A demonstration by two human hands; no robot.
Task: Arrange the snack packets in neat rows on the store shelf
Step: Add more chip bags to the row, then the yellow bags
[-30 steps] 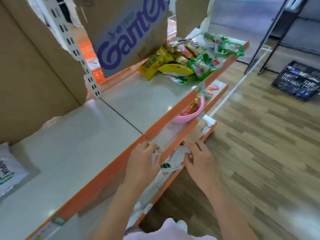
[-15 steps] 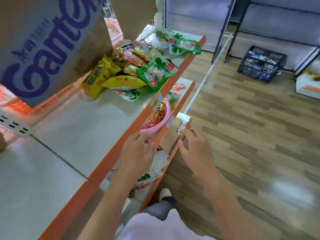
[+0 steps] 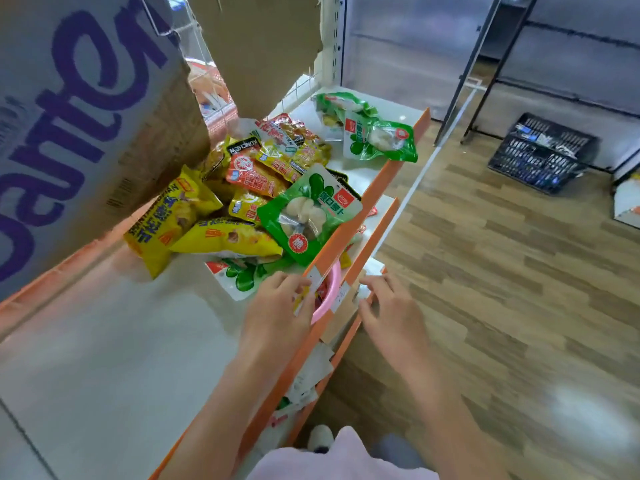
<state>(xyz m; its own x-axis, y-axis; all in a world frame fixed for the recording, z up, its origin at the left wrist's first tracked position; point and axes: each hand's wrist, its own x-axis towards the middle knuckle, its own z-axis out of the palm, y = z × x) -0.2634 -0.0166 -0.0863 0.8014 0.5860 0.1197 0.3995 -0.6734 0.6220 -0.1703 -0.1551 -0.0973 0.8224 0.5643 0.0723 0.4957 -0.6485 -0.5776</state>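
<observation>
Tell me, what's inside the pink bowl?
The pink bowl sits on the lower shelf, mostly hidden under the top shelf's orange edge and behind the left hand. Only bits of red and yellow wrapper peek out. What else it holds is covered.

Arms: both forearms bare to the bottom edge of the view, no sleeve showing on either.
Left hand [image 3: 277,313]: bare, no ring, watch or glove visible.
Right hand [image 3: 391,310]: bare too, nothing worn at the wrist.
Garment [image 3: 343,459]: pale pink or lilac cloth at the bottom edge, smooth and plain; which piece of clothing it is cannot be told.
Shoe [image 3: 320,438]: possibly a light toe with a dark patch, blurred.
</observation>
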